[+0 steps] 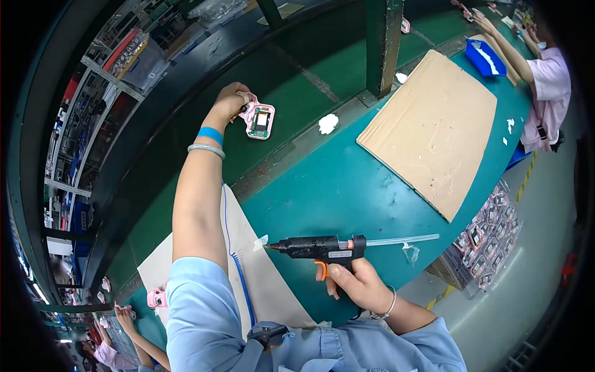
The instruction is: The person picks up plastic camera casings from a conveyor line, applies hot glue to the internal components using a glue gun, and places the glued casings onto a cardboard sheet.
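Note:
My left hand (230, 101) reaches out over the dark green conveyor belt, its fingers closed on the edge of a pink plastic casing (261, 121). A circuit board and a pale rectangular part show inside the casing. In my right hand (359, 284) is a black hot glue gun (319, 248), held above the teal table with a finger by its orange trigger. Its nozzle points left, close to a whitish scrap (260, 242). From the back of the gun sticks a long clear glue stick (403, 240).
A cardboard sheet (434, 127) lies on the teal table (297, 204), near a green post (383, 49). White wads (328, 124) sit along the belt's edge. Packed pink casings (489, 242) fill a box at right. Co-workers' arms (505, 46) work at the blue tray (485, 59) and lower left.

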The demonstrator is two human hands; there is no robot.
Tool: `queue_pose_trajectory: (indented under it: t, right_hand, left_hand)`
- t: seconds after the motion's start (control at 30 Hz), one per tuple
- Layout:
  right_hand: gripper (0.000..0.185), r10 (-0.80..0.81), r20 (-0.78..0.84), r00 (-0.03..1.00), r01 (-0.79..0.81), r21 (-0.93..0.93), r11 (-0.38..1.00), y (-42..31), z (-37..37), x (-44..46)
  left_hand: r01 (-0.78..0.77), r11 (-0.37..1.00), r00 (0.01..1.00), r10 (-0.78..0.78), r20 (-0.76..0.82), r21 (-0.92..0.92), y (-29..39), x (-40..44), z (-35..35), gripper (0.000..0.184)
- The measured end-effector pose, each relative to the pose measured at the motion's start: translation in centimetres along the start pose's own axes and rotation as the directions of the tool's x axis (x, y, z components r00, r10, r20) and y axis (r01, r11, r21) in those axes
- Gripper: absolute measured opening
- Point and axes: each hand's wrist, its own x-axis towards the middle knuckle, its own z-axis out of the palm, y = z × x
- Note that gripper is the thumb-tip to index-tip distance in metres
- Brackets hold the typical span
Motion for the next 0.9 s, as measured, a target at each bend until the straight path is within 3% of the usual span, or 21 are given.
queue_pose_trajectory:
  t: [0.2, 0.3, 0.43, 0.53, 0.6, 0.8, 0.9]
  right_hand:
    - [0.031, -0.024, -0.048, 0.999, 0.022, -0.041, 0.999, 0.3, 0.2, -0.1]
    - [0.028, -0.137, -0.12, 0.983, 0.128, -0.074, 0.989, 0.2, 0.8, -0.3]
    - [0.024, -0.197, -0.189, 0.962, 0.173, -0.137, 0.975, 0.3, 1.4, 0.0]
    - [0.025, -0.159, -0.188, 0.969, 0.122, -0.195, 0.973, 0.7, 1.5, 0.0]
    - [0.026, -0.23, -0.266, 0.936, 0.187, -0.178, 0.966, 0.7, 2.1, 0.2]
    - [0.026, -0.218, -0.249, 0.944, 0.156, -0.247, 0.957, 1.0, 3.2, 0.5]
    - [0.025, -0.227, -0.192, 0.955, 0.178, -0.246, 0.953, 0.7, 5.3, 0.4]
  left_hand:
    - [0.081, 0.993, 0.997, -0.08, 0.01, -0.089, 1.2, -4.7, -2.9, 0.022]
    - [0.117, 0.985, 0.993, -0.119, -0.011, -0.128, 1.2, -8.3, -4.7, 0.02]
    - [0.025, 0.934, 0.982, -0.089, -0.165, -0.356, 0.4, -15.9, -7.3, 0.016]
    - [0.061, 0.918, 0.973, -0.142, -0.18, -0.392, 0.0, -22.2, -8.7, 0.015]
    - [0.104, 0.896, 0.965, -0.196, -0.174, -0.432, -0.9, -26.5, -9.1, 0.014]
    - [0.103, 0.889, 0.949, -0.222, -0.223, -0.445, -4.2, -36.5, -9.8, 0.016]
    - [0.031, 0.873, 0.948, -0.179, -0.261, -0.487, -5.2, -39.4, -9.5, 0.016]
